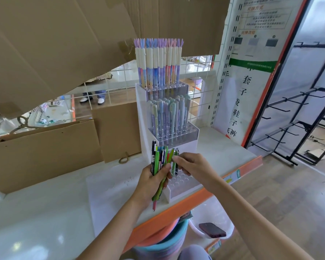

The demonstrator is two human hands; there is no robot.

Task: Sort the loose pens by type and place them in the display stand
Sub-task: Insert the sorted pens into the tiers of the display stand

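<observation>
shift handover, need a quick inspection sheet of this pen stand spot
surface: white shelf, orange front edge
job's things: tiered display stand; top two tiers full, bottom tier holes mostly empty; loose pens bunched
clutter: cardboard sheets behind; phone on tub below
hands: left hand grips the bunch; right hand pinches a green pen over the bottom tier
cables: nothing seen
surroundings: wire grid, hook rack at right
</observation>
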